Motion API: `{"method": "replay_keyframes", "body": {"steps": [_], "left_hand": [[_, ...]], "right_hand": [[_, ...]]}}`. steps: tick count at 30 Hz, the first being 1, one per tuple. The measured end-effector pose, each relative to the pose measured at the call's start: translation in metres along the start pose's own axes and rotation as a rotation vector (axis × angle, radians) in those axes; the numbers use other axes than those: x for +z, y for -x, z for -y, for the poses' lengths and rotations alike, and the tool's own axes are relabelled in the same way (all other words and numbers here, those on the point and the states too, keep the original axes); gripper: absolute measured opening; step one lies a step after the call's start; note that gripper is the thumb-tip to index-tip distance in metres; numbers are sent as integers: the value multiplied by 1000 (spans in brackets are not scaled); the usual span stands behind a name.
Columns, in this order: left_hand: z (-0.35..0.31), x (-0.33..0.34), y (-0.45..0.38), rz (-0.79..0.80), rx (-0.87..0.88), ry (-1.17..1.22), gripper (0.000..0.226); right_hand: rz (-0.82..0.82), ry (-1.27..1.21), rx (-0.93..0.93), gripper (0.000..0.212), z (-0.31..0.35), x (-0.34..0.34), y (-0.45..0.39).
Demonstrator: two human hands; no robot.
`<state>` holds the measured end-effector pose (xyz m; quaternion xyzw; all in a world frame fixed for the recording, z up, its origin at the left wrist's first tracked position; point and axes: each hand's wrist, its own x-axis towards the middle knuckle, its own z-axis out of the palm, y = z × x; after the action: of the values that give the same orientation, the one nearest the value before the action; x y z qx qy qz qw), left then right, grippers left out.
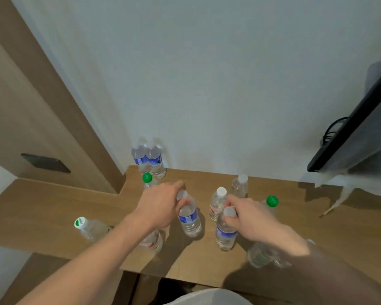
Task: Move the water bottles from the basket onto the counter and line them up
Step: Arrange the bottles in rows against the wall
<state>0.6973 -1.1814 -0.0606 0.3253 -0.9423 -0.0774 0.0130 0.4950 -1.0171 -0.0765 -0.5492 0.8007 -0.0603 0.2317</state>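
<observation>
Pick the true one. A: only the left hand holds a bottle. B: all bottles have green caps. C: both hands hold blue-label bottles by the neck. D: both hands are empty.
C: the left hand and right hand each grip a blue-label bottle at the neck, upright on the counter.

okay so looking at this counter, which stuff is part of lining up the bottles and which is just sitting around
Job: clear plastic water bottles on the wooden counter, including the blue-labelled ones gripped by left hand and right hand.
Lying about: black flat screen, black cable, white crumpled plastic.
</observation>
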Motion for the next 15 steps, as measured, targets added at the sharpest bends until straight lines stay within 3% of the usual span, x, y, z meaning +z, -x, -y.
{"method": "replay_keyframes", "body": {"steps": [7, 15], "left_hand": [[34, -48, -70, -11, 23, -22, 39], [76, -37, -154, 82, 31, -160, 40]], "right_hand": [[-129, -107, -22, 20, 37, -57, -12], [-183, -108, -33, 20, 62, -81, -67]]}}
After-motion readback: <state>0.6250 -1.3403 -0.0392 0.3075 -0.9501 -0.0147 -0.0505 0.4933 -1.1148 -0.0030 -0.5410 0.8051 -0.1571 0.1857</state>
